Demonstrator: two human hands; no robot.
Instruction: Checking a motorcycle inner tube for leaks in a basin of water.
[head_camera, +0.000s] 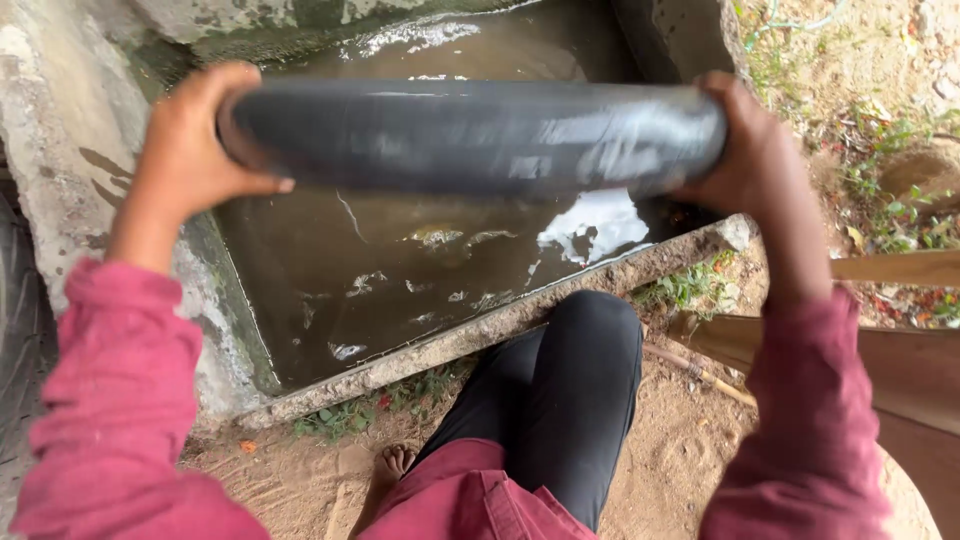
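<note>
One black rubber tube (480, 135), wet and blurred, was held level above one concrete trough (500, 325) full of murky brown water (400, 260). Two hands gripped it, one at each end. The left hand (200, 140) was wrapped around the tube's left end, thumb on the near side pointing right, the fingers curled over the far side and mostly hidden. The right hand (745, 150) was clamped on the right end in the same way, its fingers closed around the rubber.

Two pink sleeves (110, 400) framed the view. Between them, one knee in black trousers (570, 390) rose just near of the trough's rim, and one bare foot (392, 465) rested on the sandy ground (680, 450). Two wooden planks (900, 350) lay to the right, with sparse weeds (880, 190) beyond them. A worn tyre edge (15, 300) showed at the far left.
</note>
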